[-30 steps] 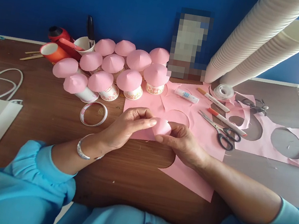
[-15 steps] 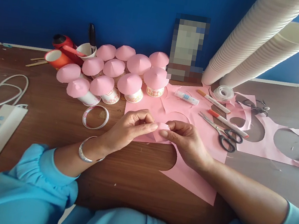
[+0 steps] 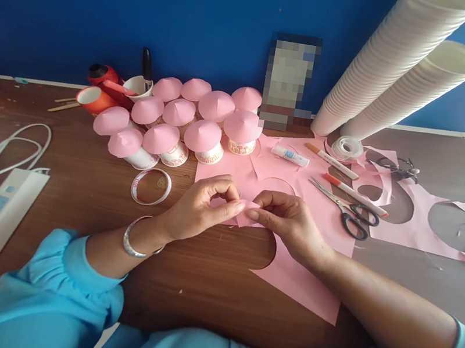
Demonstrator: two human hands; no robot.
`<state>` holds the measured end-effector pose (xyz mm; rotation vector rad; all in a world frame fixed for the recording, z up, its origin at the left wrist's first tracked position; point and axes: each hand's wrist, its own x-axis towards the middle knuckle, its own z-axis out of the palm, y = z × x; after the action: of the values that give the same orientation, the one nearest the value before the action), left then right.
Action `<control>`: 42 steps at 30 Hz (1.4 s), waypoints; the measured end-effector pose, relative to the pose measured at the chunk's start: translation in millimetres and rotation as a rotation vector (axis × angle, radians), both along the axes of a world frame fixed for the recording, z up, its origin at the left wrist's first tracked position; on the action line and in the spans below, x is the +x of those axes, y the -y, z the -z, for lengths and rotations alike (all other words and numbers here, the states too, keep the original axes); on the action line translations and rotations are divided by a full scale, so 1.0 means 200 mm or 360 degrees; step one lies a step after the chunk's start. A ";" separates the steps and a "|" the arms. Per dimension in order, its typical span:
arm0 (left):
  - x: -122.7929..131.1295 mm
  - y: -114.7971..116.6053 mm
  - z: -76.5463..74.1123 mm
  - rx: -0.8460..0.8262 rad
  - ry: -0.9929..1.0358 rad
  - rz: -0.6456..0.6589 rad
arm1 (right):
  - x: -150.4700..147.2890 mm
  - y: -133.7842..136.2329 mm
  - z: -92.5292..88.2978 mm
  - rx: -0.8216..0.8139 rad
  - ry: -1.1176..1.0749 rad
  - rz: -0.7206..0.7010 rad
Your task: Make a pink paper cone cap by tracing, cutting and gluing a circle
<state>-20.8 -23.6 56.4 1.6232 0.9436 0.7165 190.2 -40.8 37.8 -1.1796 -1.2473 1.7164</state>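
Observation:
Between both hands is a small folded piece of pink paper [image 3: 245, 218], mostly covered by the fingers. My left hand [image 3: 206, 205] pinches its left side between thumb and forefinger. On the other side, my right hand [image 3: 293, 223] pinches it the same way, the two thumbs nearly meeting. Underneath and beyond lies a large pink paper sheet [image 3: 308, 280] with round cut-outs. Scissors [image 3: 344, 206] with black handles rest on it, right of my right hand. A printed paper ring [image 3: 151, 186] lies left of my left hand.
Several small cups with pink cone tops [image 3: 203, 136] stand at the back left. Tall stacks of white cups [image 3: 364, 65] lean at the back right. A glue stick [image 3: 290, 155], markers [image 3: 355, 194] and a tape roll [image 3: 346, 148] lie nearby. A power strip [image 3: 9, 215] sits far left.
The pink paper has turned in my fingers and looks more folded, with less of its surface showing. Both hands keep their pinch. The whole view has shifted slightly.

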 end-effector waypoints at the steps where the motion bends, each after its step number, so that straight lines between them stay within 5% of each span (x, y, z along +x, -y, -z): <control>1: 0.00 0.00 0.00 0.0022 -0.0012 0.0010 | 0.00 0.00 0.00 0.0016 0.0028 -0.0016; 42: -0.02 -0.02 -0.02 0.0046 -0.0139 0.0064 | 0.00 0.00 -0.01 0.0249 0.0080 -0.0053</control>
<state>-24.5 -20.3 59.6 1.7059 0.9642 0.6385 191.0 -41.1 40.1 -1.1209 -1.4114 1.5900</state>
